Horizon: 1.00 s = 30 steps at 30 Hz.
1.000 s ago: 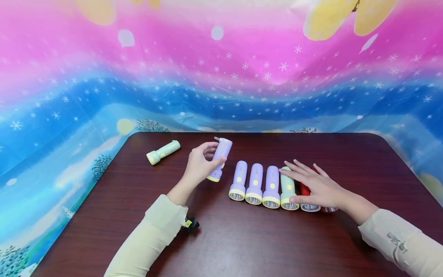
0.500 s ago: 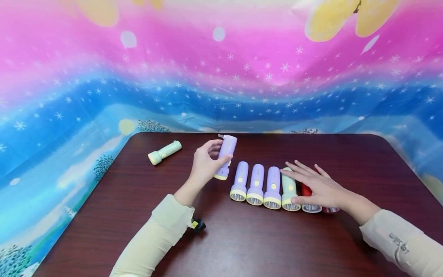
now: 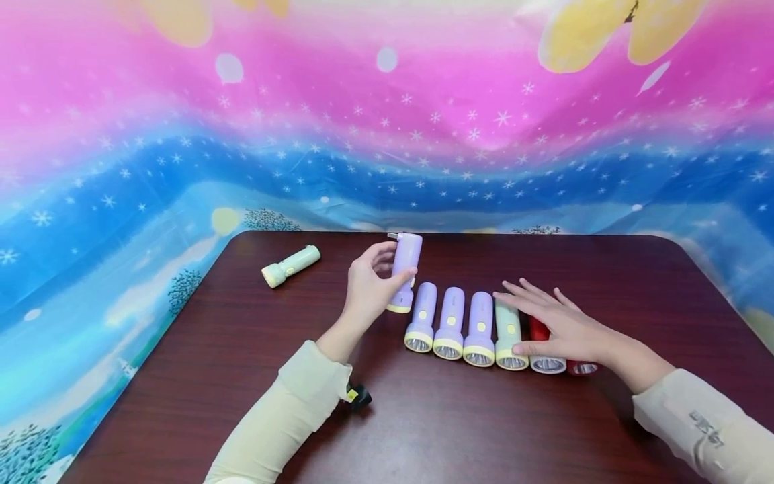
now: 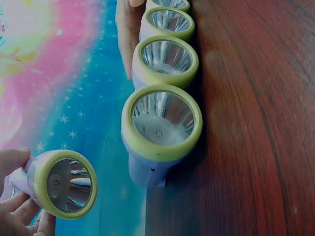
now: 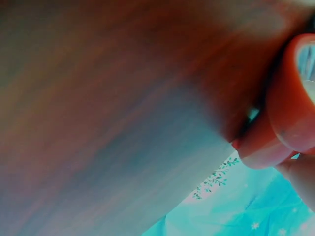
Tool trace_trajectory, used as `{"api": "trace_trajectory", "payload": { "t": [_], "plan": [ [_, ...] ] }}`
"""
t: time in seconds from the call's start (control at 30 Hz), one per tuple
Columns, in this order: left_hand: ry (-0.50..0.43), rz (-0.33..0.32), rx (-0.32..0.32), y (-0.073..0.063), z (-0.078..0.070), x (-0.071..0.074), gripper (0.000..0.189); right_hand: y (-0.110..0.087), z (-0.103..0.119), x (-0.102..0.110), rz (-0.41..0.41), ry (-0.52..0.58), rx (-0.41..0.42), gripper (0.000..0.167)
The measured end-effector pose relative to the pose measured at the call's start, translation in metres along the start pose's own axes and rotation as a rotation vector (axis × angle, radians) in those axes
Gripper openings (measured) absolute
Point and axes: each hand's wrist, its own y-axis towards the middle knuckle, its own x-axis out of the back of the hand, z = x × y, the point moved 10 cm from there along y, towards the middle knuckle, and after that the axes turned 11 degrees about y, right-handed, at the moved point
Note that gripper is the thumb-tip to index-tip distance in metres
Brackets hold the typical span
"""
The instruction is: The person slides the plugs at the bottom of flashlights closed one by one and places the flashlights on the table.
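My left hand [image 3: 370, 286] grips a purple flashlight [image 3: 407, 255] by its body, lens end down, a plug sticking out at its tail. It is held off the table, just left of a row of flashlights. Three purple ones [image 3: 481, 316] come first, then a green flashlight [image 3: 508, 323], then two red ones, partly hidden. Over the green and red ones my right hand [image 3: 565, 329] lies with fingers spread. One red flashlight [image 5: 283, 110] fills the edge of the right wrist view. In the left wrist view the row's lenses face the camera, the nearest purple flashlight [image 4: 145, 169] largest.
A second green flashlight [image 3: 291, 266] lies alone at the table's back left. The dark wooden table [image 3: 459, 430] has rounded far corners. Behind it hangs a colourful backdrop cloth [image 3: 363, 134]. A small black device [image 3: 361, 398] shows beside the left cuff.
My left hand has moved right with the purple flashlight, nearer the row's left end, and slightly away from me. The right hand keeps its place on the row.
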Motion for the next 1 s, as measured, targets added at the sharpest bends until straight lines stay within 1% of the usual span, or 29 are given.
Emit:
{"api": "trace_trajectory", "payload": {
  "t": [0.23, 0.37, 0.57, 0.77, 1.0],
  "plan": [
    [-0.050, -0.022, -0.006, -0.002, -0.004, -0.004, 0.050, 0.006, 0.013, 0.010, -0.005, 0.128, 0.042, 0.082],
    [-0.070, -0.027, -0.012, -0.003, -0.007, -0.006, 0.049, 0.011, 0.018, 0.018, -0.018, 0.179, 0.043, 0.081],
    [-0.086, -0.028, -0.007, -0.006, -0.006, -0.010, 0.048, 0.020, 0.025, 0.029, -0.061, 0.223, 0.037, 0.081],
    [-0.101, -0.028, -0.016, -0.009, -0.007, -0.013, 0.048, 0.030, 0.034, 0.031, -0.104, 0.290, 0.019, 0.076],
    [-0.106, -0.011, -0.021, -0.012, -0.011, -0.021, 0.048, 0.049, 0.048, 0.036, -0.156, 0.369, 0.070, 0.069]
  ]
}}
